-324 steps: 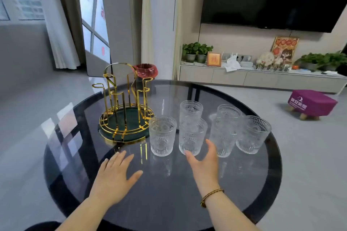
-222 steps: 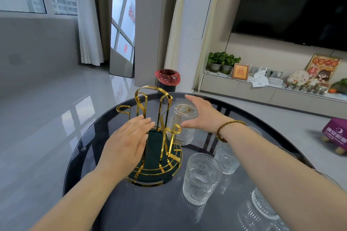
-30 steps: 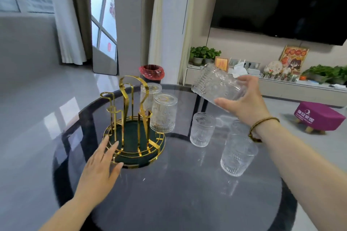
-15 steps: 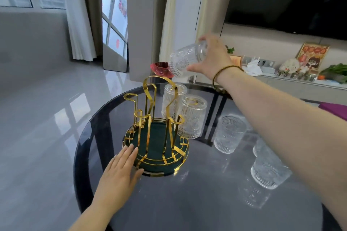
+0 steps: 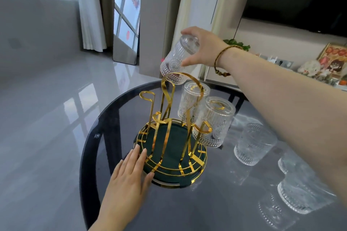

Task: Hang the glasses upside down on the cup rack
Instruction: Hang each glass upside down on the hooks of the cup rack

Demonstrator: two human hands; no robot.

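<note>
**Third glass held over the rack**

The right hand (image 5: 201,47) is closed around a ribbed glass (image 5: 177,60), fingers on its base end, thumb on the side. The glass is tilted, mouth pointing down and to the left, just above the top loop of the gold rack (image 5: 169,137). If the rim touches the loop, I cannot tell. A bead bracelet (image 5: 220,60) sits on the right wrist.

The left hand (image 5: 129,172) lies flat and open on the bench (image 5: 216,202), holding nothing; fingertips touch the near-left edge of the rack's round base. The base has a dark green inside w/ gold rings.

2 glasses hang already upside down on the rack's right side: a far one (image 5: 193,103) and a near one (image 5: 216,122), side by side. The pegs on the left side carry no glass.

More glasses stand upright on the bench, right of the rack: one (image 5: 253,144) near the rack, and another (image 5: 302,191) closer to the camera, partly hidden by the right forearm. The bench is round, dark glass.
</note>
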